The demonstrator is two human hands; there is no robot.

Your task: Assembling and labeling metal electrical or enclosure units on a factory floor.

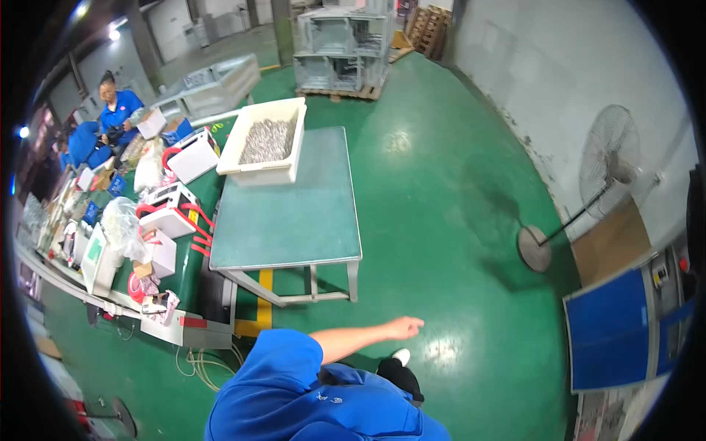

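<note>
My left hand (404,328) reaches out over the green floor in front of my body, its arm coming from the blue sleeve. Nothing shows in it; the fingers look loosely bent, with one or two stretched out. It touches nothing, and the grey-topped table (283,220) is the nearest furniture, up and to the left. On the far end of that table stands a cream plastic tub (268,176), filled with many small metallic pieces (268,141). My right hand does not show.
Left of the table runs a green conveyor (193,283) with white boxes (195,156), red tubing and plastic bags. Two people in blue work farther along it. A standing fan (535,248) and a blue panel (609,331) are on the right. Stacked metal frames (342,51) stand far ahead.
</note>
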